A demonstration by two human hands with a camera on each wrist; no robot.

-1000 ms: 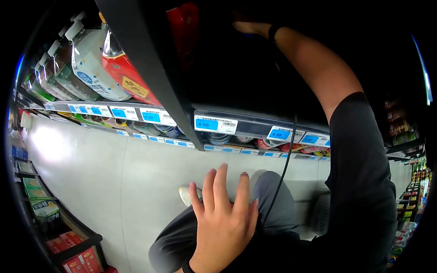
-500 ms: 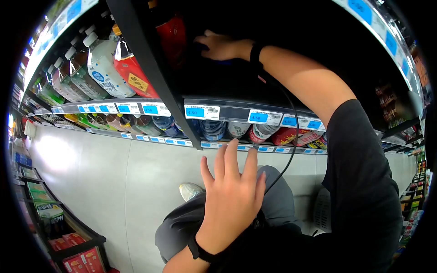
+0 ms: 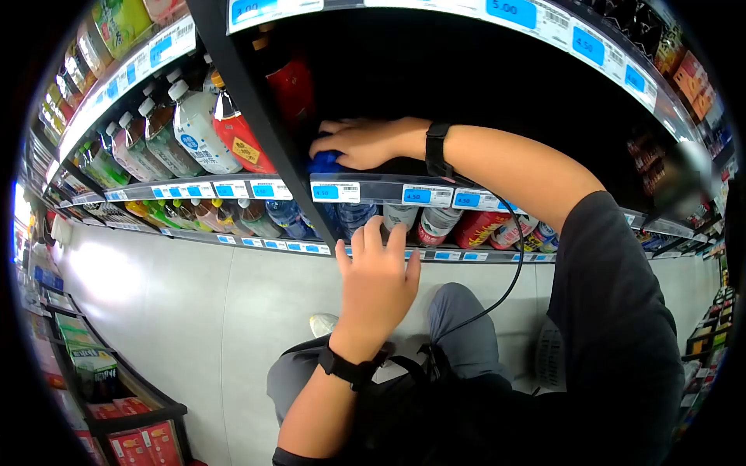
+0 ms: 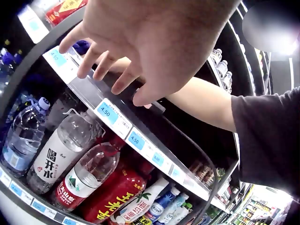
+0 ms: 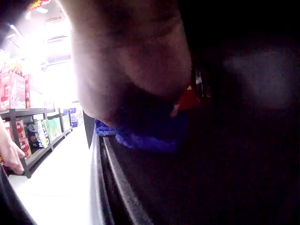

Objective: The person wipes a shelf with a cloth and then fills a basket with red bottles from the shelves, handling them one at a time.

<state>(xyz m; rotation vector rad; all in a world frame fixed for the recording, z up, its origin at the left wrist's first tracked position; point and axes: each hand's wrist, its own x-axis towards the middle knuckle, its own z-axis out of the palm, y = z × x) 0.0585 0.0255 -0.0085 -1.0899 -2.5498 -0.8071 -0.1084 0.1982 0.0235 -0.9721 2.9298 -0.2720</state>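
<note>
At the left end of a dark shelf, beside a black upright, my right hand (image 3: 357, 145) grips a bunched blue cloth (image 3: 325, 161) with bent fingers. The right wrist view shows the blue cloth (image 5: 143, 140) under the palm, on the shelf surface near its front edge; shadow hides most of the fingers. My left hand (image 3: 375, 287) is held in front of the lower shelf, fingers spread and holding nothing. In the left wrist view the same hand (image 4: 145, 42) overlaps the price-label strip (image 4: 112, 117); whether it touches the strip, I cannot tell.
A red-labelled bottle (image 3: 291, 89) stands in shadow beyond the right hand. Left of the black upright (image 3: 256, 101) are several bottles (image 3: 198, 128); more bottles (image 3: 439, 225) fill the shelf below. A black cable (image 3: 513, 272) hangs from the right wrist area. Boxes (image 3: 148, 446) sit on a rack at lower left.
My right hand has come left and toward the shelf's front edge, and the blue cloth now shows clearly. The left hand has risen toward the shelf, still spread. The view has tilted upward.
</note>
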